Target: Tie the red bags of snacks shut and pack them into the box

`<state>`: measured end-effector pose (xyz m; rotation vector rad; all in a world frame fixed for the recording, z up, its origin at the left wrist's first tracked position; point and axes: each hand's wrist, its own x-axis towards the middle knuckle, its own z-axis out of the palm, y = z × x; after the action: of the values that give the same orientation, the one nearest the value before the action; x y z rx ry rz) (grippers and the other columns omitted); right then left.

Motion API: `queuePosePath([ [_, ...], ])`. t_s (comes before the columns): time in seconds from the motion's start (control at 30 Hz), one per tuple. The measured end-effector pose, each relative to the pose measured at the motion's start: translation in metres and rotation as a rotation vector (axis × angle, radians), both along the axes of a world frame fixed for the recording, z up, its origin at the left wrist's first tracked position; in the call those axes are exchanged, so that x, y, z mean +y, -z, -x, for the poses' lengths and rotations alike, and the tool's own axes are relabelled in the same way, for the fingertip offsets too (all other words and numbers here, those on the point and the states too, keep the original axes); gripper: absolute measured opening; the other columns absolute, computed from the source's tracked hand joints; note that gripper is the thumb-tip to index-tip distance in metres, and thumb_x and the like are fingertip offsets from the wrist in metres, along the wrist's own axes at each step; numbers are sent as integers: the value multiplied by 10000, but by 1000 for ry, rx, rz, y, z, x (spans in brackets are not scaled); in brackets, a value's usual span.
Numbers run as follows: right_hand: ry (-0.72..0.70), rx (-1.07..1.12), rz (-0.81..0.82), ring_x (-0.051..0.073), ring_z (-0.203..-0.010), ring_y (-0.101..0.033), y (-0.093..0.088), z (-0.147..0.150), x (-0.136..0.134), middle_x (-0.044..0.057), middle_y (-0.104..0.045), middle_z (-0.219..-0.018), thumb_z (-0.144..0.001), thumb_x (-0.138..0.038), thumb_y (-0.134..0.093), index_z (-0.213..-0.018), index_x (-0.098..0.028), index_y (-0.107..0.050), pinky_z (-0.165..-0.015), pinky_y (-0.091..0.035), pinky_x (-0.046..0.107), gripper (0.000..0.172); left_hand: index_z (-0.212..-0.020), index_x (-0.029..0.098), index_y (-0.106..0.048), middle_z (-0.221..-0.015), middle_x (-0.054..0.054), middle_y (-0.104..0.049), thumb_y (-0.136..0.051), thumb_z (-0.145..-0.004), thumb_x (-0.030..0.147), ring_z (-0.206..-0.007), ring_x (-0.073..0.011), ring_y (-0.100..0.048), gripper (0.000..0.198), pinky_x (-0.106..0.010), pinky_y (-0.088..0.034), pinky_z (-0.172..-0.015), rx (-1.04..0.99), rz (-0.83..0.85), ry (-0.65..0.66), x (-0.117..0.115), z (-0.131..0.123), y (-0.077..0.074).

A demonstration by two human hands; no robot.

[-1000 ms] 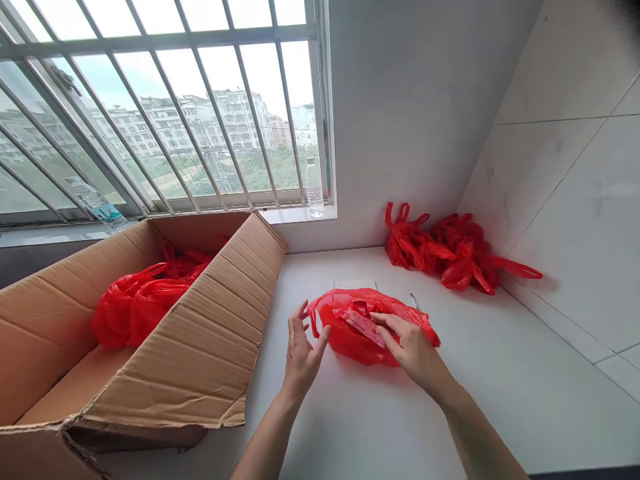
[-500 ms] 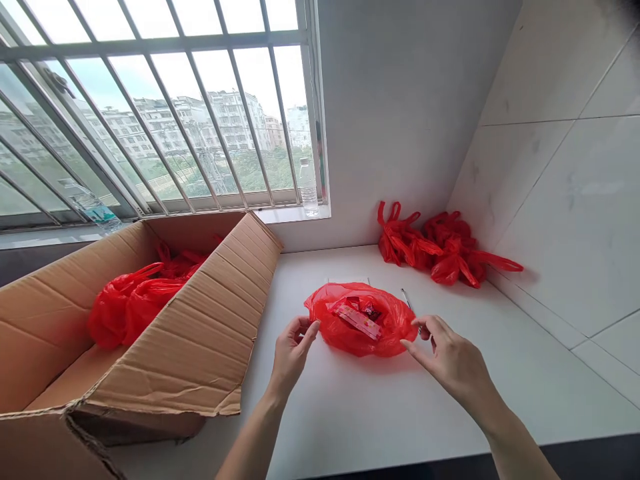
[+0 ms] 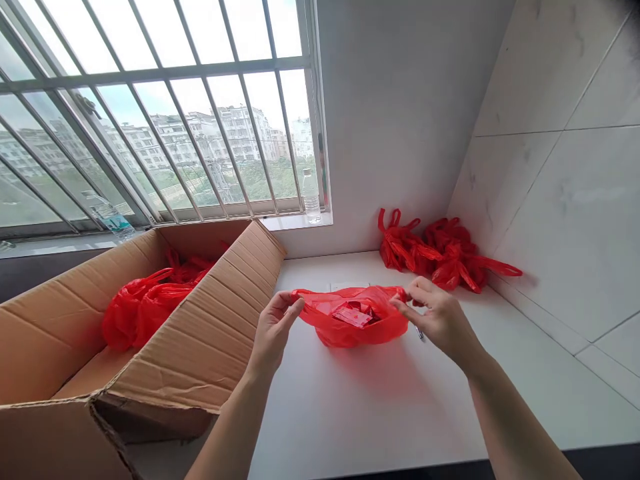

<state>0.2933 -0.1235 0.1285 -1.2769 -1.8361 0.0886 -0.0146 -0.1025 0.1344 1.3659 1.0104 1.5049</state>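
A red plastic bag (image 3: 363, 335) with small red and pink packets (image 3: 354, 315) in its open mouth is stretched between my hands above the white table. My left hand (image 3: 275, 327) pinches the bag's left edge between thumb and fingers. On the other side, my right hand (image 3: 431, 310) grips the right edge of the same bag. Part of a pen (image 3: 419, 333) shows on the table beneath my right hand.
A large cardboard box (image 3: 200, 333) at the left holds red bags (image 3: 145, 308). More red bags (image 3: 450, 253) lie at the back right against the wall. Two clear bottles (image 3: 311, 197) (image 3: 113, 217) stand by the barred window. The white table (image 3: 320, 413) extends rightward.
Both hands have taken hold of the bag's edges and pulled them apart and up. Its mouth is now wider and flatter. The view has shifted slightly.
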Motion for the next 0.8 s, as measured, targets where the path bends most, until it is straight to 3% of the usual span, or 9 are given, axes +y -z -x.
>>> queuePosePath([
  [0.1, 86, 253, -217, 175, -797, -583, -28, -3, 17, 42, -607, -938, -890, -496, -639, -874, -234, -677, -678, -497, 306, 265, -937, 198, -673, -981, -23, -665, -779, -799, 393, -857, -127, -603, 262, -222, -480, -779, -72, -121, -126, 13, -3, -14],
  [0.17, 18, 435, -260, 200, -934, -608, -39, 2, 28, 56, -624, -1031, -854, -486, -684, -845, -232, -678, -783, -523, 330, 255, -954, 206, -671, -1087, -30, -650, -776, -801, 405, -919, -125, -607, 272, -213, -477, -796, -127, -197, -209, 20, -8, -22],
  [0.27, -185, 730, -105, 213, -1054, -622, -43, 19, 42, 65, -651, -1159, -858, -472, -680, -854, -225, -645, -900, -521, 368, 249, -1027, 228, -654, -1195, -52, -640, -728, -848, 430, -1045, -148, -616, 280, -219, -488, -830, -184, -229, -225, 27, -16, -29],
  [0.37, -353, 958, 100, 220, -1105, -629, -41, 38, 53, 68, -691, -1150, -873, -466, -660, -922, -226, -630, -987, -495, 403, 247, -1198, 278, -599, -1236, -69, -651, -714, -871, 406, -1143, -178, -619, 370, -258, -501, -898, -132, -195, -112, 32, -20, -30],
  [0.47, -501, 1125, 205, 208, -1081, -651, -38, 55, 61, 52, -685, -1124, -867, -437, -673, -972, -233, -614, -1034, -483, 413, 237, -1332, 312, -523, -1171, -69, -687, -708, -879, 399, -1026, -179, -680, 497, -308, -526, -911, -62, -155, 2, 37, -20, -29],
  [0.57, -589, 1164, 242, 147, -902, -668, -34, 69, 62, 29, -607, -1230, -860, -420, -690, -1068, -264, -584, -944, -548, 383, 281, -1313, 290, -540, -1015, -54, -714, -649, -914, 447, -780, -144, -691, 442, -301, -563, -785, -76, -125, 45, 42, -19, -28],
  [0.67, -558, 1054, 296, 102, -739, -612, -29, 79, 58, 33, -543, -1293, -860, -462, -683, -1206, -308, -533, -735, -592, 320, 407, -1258, 279, -586, -911, -34, -701, -606, -941, 456, -621, -98, -614, 364, -237, -529, -629, -94, -97, 95, 44, -23, -28],
  [0.73, -485, 939, 343, 111, -727, -594, -26, 83, 55, 46, -535, -1279, -856, -510, -673, -1262, -319, -510, -652, -579, 299, 477, -1227, 280, -621, -969, -41, -685, -590, -953, 442, -613, -80, -581, 320, -220, -511, -609, -88, -106, 130, 45, -28, -27],
  [0.8, -409, 812, 347, 158, -848, -610, -23, 87, 54, 61, -508, -1287, -855, -545, -659, -1272, -317, -528, -677, -580, 313, 493, -1200, 284, -658, -1111, -56, -638, -594, -952, 417, -674, -81, -580, 289, -229, -524, -645, -70, -127, 165, 45, -33, -24],
])
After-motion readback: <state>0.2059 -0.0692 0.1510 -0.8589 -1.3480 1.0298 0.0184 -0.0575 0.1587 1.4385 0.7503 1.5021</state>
